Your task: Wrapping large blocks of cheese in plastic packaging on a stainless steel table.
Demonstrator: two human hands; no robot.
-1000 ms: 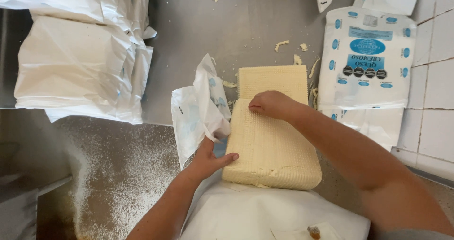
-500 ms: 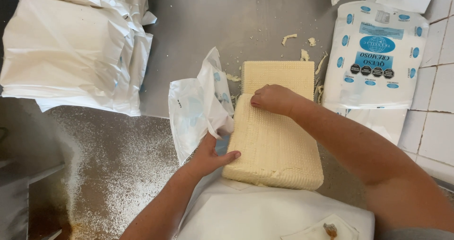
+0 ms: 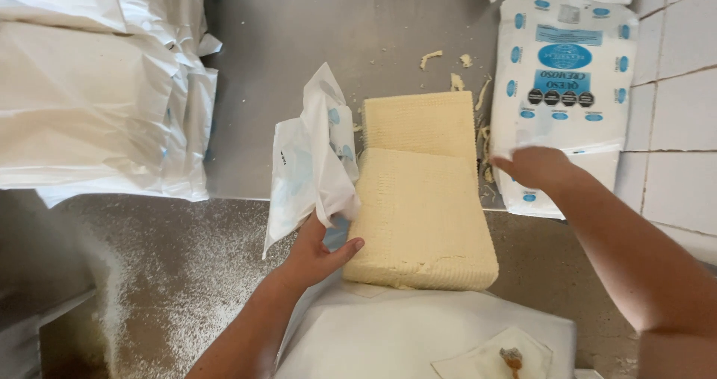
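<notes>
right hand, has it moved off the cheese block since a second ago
Yes. The right hand has left the top of the cheese block and gone right, now over the lower edge of the printed bag by the tiled wall.

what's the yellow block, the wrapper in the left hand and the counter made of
Yellow block: looks like soft cheese, matte, with a fine grid imprint and crumbs nearby. Wrapper pinched by the left hand: thin glossy plastic film, crinkled, probably. Counter: brushed grey metal, likely stainless steel, with a dull sheen.
</notes>
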